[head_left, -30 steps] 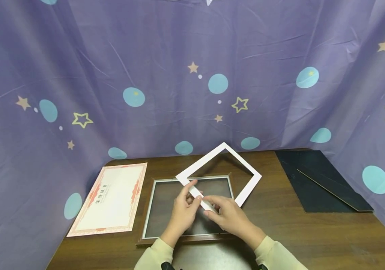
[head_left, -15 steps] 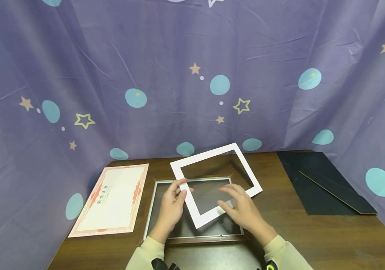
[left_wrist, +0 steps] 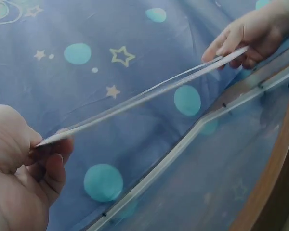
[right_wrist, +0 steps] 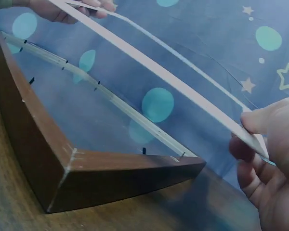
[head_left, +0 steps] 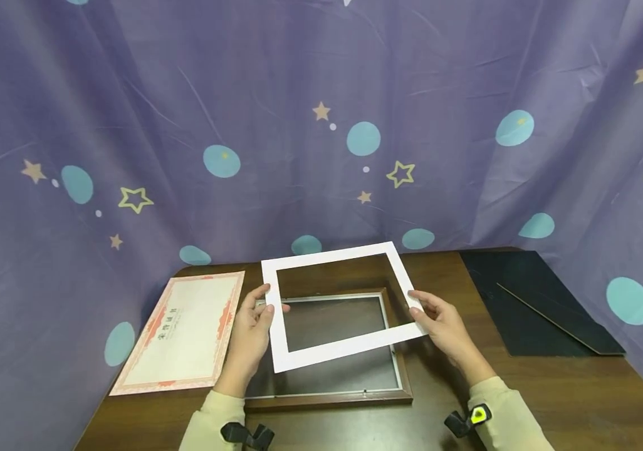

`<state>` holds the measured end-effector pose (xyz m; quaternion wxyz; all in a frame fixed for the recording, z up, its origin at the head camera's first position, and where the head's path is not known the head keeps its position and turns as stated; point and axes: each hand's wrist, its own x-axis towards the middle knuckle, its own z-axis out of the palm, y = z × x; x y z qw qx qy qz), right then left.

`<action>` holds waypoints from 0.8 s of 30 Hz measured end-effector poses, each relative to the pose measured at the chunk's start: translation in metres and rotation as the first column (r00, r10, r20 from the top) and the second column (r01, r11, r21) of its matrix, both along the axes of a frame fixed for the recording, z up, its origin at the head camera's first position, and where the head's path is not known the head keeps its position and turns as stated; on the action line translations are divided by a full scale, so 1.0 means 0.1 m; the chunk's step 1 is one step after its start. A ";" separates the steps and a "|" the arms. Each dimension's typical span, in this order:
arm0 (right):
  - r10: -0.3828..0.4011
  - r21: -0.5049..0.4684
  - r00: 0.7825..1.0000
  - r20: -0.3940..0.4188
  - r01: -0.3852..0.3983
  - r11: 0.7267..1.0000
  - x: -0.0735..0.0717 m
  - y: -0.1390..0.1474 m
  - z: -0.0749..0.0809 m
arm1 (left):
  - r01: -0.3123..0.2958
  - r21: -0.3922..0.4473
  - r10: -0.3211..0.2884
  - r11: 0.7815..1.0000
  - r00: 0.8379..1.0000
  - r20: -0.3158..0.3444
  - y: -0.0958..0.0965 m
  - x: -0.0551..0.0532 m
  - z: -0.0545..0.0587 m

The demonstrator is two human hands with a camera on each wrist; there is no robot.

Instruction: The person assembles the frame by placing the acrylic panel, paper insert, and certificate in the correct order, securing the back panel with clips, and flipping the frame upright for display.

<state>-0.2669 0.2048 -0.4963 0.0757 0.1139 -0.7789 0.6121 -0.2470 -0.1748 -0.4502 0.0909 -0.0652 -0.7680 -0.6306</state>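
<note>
The left hand [head_left: 250,335] pinches the mat [head_left: 350,344] by its left side and the right hand [head_left: 447,329] by its right, thumbs and fingers closed on the thin border, holding it askew above the frame [head_left: 344,399], not touching. Lowered at this angle, a corner could catch the frame's near rim; an uneven pull could bend the mat.

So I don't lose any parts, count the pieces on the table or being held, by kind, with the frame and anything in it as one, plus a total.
1 white mat
1 brown frame
1 red-bordered certificate
1 black backing board, leg included
Total: 4
</note>
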 end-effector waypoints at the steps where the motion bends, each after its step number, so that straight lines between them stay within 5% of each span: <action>1: 0.010 -0.010 1.000 0.009 -0.010 1.000 0.00 -0.01 0.00 | -0.004 -0.007 0.004 1.000 1.000 0.008 -0.04 0.00 0.00; 8: 0.066 0.001 0.998 0.019 -0.066 0.998 0.02 -0.11 -0.03 | -0.029 -0.120 0.038 0.992 0.996 0.076 -0.27 0.05 -0.07; 17: 0.151 0.081 0.988 0.032 -0.153 0.985 0.20 -0.34 0.01 | -0.017 -0.240 0.037 0.971 0.996 0.081 -0.59 0.05 -0.10; 24: 0.216 0.188 0.976 -0.024 -0.208 0.960 0.30 -0.53 0.01 | -0.043 -0.207 0.059 0.977 0.996 0.072 -0.79 0.11 -0.24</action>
